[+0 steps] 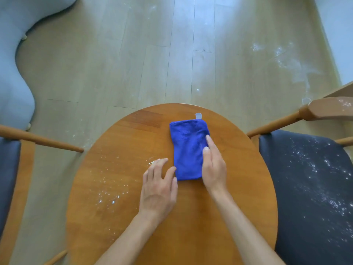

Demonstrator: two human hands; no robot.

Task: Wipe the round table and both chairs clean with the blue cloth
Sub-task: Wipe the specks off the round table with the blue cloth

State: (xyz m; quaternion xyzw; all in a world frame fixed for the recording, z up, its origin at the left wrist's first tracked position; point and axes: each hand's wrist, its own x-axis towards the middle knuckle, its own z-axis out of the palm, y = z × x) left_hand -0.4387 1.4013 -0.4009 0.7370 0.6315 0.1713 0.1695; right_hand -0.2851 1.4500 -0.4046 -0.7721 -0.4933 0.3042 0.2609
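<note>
round table: folded blue cloth, white specks on left.

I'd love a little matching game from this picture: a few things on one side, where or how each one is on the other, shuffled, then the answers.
Things:
1. cloth
2. right chair seat
3. left hand
4. sofa

States:
A. dark, speckled with white powder
B. pale blue, on the floor at far left
C. folded, blue, lying on the table
D. open, just left of the cloth

Pairs: 1-C, 2-A, 3-D, 4-B
</note>
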